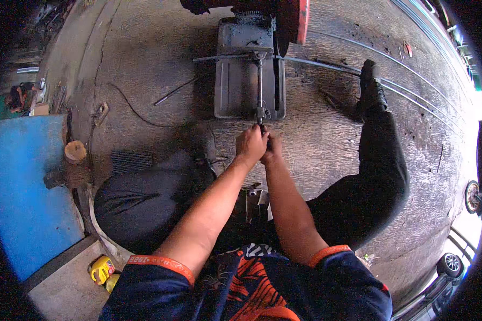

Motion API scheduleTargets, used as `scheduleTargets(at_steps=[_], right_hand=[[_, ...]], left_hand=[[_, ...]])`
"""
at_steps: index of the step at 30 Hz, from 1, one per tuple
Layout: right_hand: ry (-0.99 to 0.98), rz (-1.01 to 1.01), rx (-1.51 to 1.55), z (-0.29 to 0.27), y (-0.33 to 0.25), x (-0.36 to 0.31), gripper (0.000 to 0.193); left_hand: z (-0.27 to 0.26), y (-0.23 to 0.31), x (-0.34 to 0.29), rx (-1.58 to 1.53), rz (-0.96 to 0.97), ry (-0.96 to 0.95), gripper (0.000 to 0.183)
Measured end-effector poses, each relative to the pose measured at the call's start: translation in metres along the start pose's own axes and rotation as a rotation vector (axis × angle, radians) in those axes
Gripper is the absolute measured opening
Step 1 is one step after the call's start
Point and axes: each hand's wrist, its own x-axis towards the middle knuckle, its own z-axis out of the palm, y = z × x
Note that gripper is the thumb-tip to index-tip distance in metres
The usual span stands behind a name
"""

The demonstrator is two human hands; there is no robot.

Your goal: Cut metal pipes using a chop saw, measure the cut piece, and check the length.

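My left hand (250,144) and my right hand (272,147) are closed together at the near end of a long clamp screw (260,85) on a cut-off saw. Their fingers wrap round its dark handle (262,128), which they mostly hide. Under the screw lies the saw's dark metal base (230,96), flat on the floor. A thin metal rod (316,63) crosses the base from side to side at the screw's far end. Beyond it, the saw's red guard and dark disc (300,24) stand at the top edge.
My legs are spread either side, the right shoe (371,88) by the rods running right. A short rod (174,92), a dark cable (136,115) and a bundle of rods (131,160) lie left. Farther left are a log (76,152), a blue panel (29,187) and a yellow container (102,269).
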Motion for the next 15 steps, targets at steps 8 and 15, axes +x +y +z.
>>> scheduleTargets(at_steps=[8,15], right_hand=[[0.255,-0.263,-0.248,0.015,0.025,-0.027,0.033],[-0.088,-0.099,-0.106,0.017,0.016,-0.017,0.037]], left_hand=[[0.018,-0.069,-0.007,-0.511,-0.35,0.22,0.042],[0.025,-0.038,-0.015,-0.455,0.023,0.289,0.067]])
